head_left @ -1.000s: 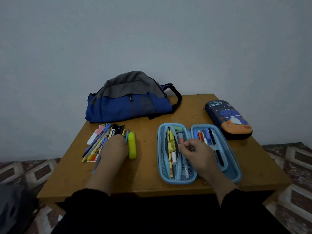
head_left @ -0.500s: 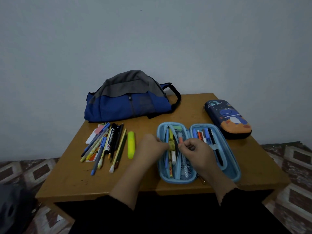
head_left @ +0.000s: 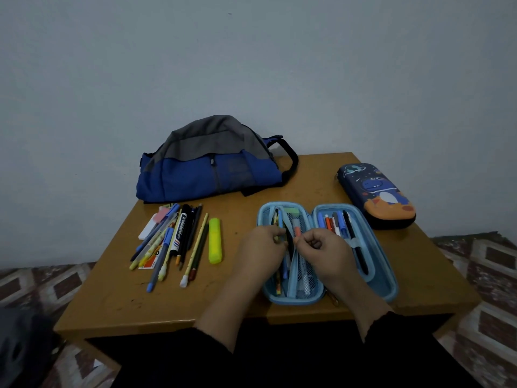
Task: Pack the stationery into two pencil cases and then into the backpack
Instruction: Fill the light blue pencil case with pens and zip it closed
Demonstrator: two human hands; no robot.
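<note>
Light-blue and hard-shelled, the open case lies flat at 5 o'clock on my wooden table, its two oval halves spread like a book. My left hand and right hand sit knuckle to knuckle over the left half, each pinched on the thin blue divider flap with the mesh pocket; whether the left also grips a pen I cannot tell. I see four or five pens strapped in the right half. A second case, closed, glossy navy with a cartoon dinosaur, lies at 2 o'clock. One soft blue-and-grey backpack slumps at 11 o'clock. At 9 o'clock lies a loose pile of roughly a dozen pens and pencils, with one yellow highlighter just beside it.
</note>
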